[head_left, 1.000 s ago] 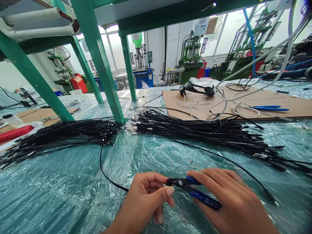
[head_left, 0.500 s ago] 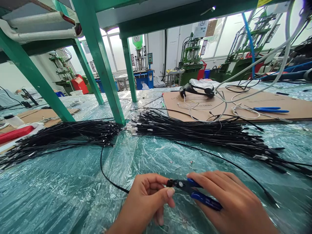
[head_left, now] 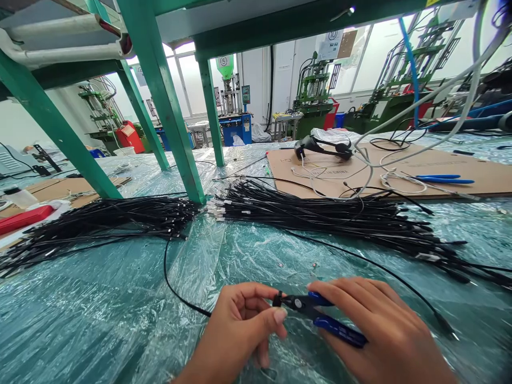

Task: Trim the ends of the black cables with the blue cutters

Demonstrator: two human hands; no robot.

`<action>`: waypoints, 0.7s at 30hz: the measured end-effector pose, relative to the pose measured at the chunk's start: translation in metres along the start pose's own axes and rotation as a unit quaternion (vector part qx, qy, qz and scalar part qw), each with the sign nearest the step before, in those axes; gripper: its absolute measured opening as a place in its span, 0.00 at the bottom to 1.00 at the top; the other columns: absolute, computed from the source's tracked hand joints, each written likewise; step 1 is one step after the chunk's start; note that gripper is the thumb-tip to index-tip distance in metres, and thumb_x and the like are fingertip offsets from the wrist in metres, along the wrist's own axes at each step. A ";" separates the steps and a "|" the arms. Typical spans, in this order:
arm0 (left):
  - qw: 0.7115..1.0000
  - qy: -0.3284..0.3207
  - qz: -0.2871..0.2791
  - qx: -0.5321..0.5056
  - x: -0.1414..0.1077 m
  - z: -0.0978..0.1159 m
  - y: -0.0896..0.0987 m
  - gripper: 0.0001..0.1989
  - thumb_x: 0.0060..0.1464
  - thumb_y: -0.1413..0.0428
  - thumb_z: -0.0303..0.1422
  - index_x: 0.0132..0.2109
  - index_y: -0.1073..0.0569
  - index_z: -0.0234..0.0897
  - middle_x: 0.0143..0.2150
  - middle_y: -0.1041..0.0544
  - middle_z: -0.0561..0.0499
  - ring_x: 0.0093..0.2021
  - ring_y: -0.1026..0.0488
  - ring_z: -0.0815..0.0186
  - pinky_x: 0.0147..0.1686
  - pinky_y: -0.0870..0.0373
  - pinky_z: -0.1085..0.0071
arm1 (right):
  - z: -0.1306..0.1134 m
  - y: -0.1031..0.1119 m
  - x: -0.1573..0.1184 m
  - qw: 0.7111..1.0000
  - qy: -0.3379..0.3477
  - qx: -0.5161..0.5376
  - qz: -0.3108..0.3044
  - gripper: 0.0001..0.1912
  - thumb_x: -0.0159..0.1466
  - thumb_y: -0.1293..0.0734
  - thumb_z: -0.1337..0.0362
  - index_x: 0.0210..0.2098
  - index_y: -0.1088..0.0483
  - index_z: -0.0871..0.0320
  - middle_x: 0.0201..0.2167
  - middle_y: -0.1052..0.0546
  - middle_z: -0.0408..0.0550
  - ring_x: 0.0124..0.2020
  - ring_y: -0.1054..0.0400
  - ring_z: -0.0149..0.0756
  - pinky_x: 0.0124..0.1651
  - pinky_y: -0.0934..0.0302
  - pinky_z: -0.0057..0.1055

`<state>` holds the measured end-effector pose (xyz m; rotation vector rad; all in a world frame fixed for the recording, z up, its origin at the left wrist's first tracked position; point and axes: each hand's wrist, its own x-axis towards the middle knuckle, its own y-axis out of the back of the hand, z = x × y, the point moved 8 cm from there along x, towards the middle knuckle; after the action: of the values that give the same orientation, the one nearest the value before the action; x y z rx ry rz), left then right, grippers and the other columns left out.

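Observation:
Between thumb and index finger, my left hand [head_left: 244, 325] pinches the small black end of a cable [head_left: 176, 292]. The cable runs back from that hand toward the left bundle. My right hand [head_left: 380, 320] is wrapped round the blue handles of a pair of flush cutters [head_left: 316, 312]. The cutters' dark jaws point left and meet the black cable end at my left fingertips; whether they touch it I cannot tell. Behind my hands lies a large bundle of black cables [head_left: 320, 213], and another bundle of black cables [head_left: 120, 218] sits to the left.
Green table legs [head_left: 172, 117] rise at the left behind the bundles. On a cardboard sheet [head_left: 460, 160] lie a black headset [head_left: 320, 148], white cords and blue-handled pliers [head_left: 444, 180]. One loose black cable [head_left: 376, 262] crosses at the right. Clear plastic film [head_left: 108, 320] covers the green table.
The cutters have shifted very slightly right, and a little more of the black cable end shows at their jaws. Both hands otherwise stay almost in place.

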<state>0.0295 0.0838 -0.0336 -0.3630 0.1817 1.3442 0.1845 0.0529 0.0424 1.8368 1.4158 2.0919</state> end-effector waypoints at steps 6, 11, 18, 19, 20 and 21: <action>1.000 0.014 0.002 0.000 0.000 0.000 -0.001 0.23 0.38 0.32 0.43 0.37 0.27 0.30 0.21 0.23 0.53 0.10 0.39 0.78 0.11 0.46 0.81 | 0.000 -0.004 0.002 1.000 0.020 -0.002 -0.025 0.12 0.68 0.41 0.58 0.38 0.28 0.55 0.30 0.23 0.40 0.32 0.30 0.30 0.41 0.43 0.28; 1.000 0.017 0.006 0.011 -0.002 0.001 -0.002 0.22 0.39 0.33 0.43 0.36 0.27 0.30 0.21 0.23 0.52 0.11 0.39 0.78 0.12 0.45 0.80 | 0.000 -0.003 -0.001 0.999 0.022 -0.004 -0.023 0.11 0.68 0.41 0.59 0.39 0.28 0.55 0.30 0.23 0.40 0.32 0.31 0.30 0.39 0.43 0.28; 1.000 0.012 0.006 0.018 -0.003 0.002 -0.001 0.21 0.39 0.33 0.42 0.35 0.26 0.30 0.21 0.23 0.52 0.11 0.39 0.78 0.12 0.45 0.81 | -0.001 -0.006 -0.002 0.998 0.046 -0.017 -0.037 0.11 0.68 0.41 0.62 0.39 0.28 0.56 0.29 0.23 0.40 0.31 0.30 0.30 0.40 0.43 0.28; 1.000 0.011 0.007 0.017 -0.003 0.001 -0.001 0.21 0.39 0.33 0.42 0.35 0.26 0.30 0.21 0.23 0.52 0.11 0.39 0.78 0.12 0.45 0.81 | -0.001 -0.006 -0.002 0.998 0.046 -0.018 -0.039 0.11 0.68 0.42 0.62 0.39 0.28 0.56 0.29 0.23 0.40 0.31 0.30 0.30 0.39 0.43 0.29; 1.000 0.011 0.008 0.017 -0.003 0.000 0.000 0.21 0.40 0.33 0.42 0.35 0.26 0.30 0.22 0.23 0.52 0.11 0.39 0.78 0.12 0.45 0.81 | -0.001 -0.005 -0.002 0.998 0.046 -0.019 -0.038 0.11 0.69 0.42 0.62 0.39 0.28 0.56 0.29 0.23 0.40 0.31 0.30 0.30 0.39 0.43 0.29; 1.000 0.009 0.007 0.016 -0.003 -0.001 0.000 0.21 0.40 0.33 0.42 0.36 0.25 0.30 0.22 0.23 0.51 0.11 0.38 0.78 0.12 0.45 0.80 | -0.001 -0.005 -0.002 0.998 0.045 -0.020 -0.040 0.11 0.69 0.42 0.63 0.39 0.28 0.56 0.29 0.23 0.40 0.31 0.30 0.30 0.40 0.43 0.29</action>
<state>0.0291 0.0812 -0.0335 -0.3487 0.2211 1.3503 0.1821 0.0541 0.0382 1.6621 1.4295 2.1718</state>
